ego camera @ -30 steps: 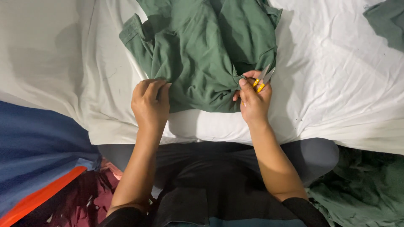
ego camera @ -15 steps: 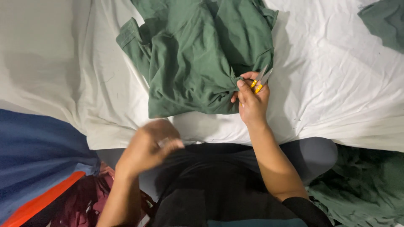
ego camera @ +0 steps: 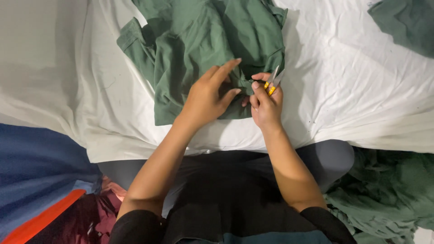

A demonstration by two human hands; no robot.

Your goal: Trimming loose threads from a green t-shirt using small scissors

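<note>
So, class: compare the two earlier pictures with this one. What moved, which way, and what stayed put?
The left hand left the green garment, drew back toward the lap, then came forward again and now rests on the cloth beside the right hand. The right hand stayed at the garment's edge, gripping the small yellow-handled snips. The garment and white sheet barely shifted.

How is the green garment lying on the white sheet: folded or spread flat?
Folded: the green garment lies doubled in overlapping layers, one sleeve tucked across, on the white sheet.
</note>
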